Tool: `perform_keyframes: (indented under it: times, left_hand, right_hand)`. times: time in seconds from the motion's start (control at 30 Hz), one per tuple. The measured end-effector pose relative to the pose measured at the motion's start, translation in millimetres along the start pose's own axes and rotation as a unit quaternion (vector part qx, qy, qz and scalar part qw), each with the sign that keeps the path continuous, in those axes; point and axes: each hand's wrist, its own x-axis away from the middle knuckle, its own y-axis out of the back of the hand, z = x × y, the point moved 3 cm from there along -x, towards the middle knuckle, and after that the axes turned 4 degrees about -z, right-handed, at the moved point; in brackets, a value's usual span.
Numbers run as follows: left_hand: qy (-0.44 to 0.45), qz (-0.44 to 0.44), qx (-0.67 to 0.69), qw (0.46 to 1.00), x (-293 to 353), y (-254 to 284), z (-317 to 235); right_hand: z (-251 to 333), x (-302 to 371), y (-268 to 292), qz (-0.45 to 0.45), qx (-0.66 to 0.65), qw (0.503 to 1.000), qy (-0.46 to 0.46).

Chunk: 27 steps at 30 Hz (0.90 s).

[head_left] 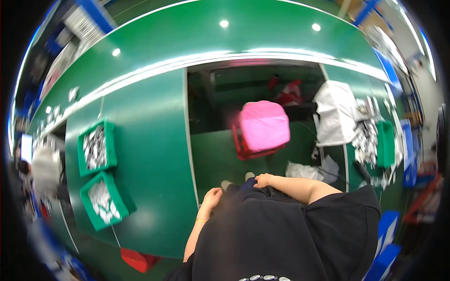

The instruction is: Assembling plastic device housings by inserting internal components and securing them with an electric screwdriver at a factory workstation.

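Note:
My left hand (212, 198) hangs beside my body by the edge of the green worktable (152, 173), a yellow band round its wrist. Its fingers look bent, but they are small and blurred, so I cannot tell whether they are closed. In front of my dark clothing is my right hand (263, 181), fingers curled in; whether anything is inside them is hidden. Ahead of both hands, apart from them, stands a stool with a pink cover (266, 125) and a red frame (241, 146). My light shoes (250, 176) show on the floor below.
Two green bins (112, 145) of silvery pieces sit on the left table. At right are a white cloth-like cover (335, 112), another green bin (386, 144), scattered silvery parts and clear plastic bags (304, 171) lower down. A red object (139, 260) lies at lower left.

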Motion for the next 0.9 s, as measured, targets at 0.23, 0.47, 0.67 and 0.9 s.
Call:
perform_keyframes:
  times: [0.23, 0.47, 0.67, 0.9]
  left_hand:
    - [0.031, 0.109, -0.289, 0.951, -55, -41, 42]
    - [0.274, 0.126, -0.015, 0.953, -106, -42, -6]
    - [-0.173, 0.474, -0.165, 0.847, -146, -30, -46]
    - [0.106, 0.511, 0.0, 0.853, -212, -23, -44]
  right_hand:
    - [-91, 54, -28, -0.073, -0.188, 0.975, -0.09]
    - [-117, 84, -40, -0.134, -0.331, 0.921, -0.158]
    - [-119, 75, -59, -0.224, -0.427, 0.861, -0.161]
    - [-98, 67, -83, -0.212, -0.503, 0.81, -0.214]
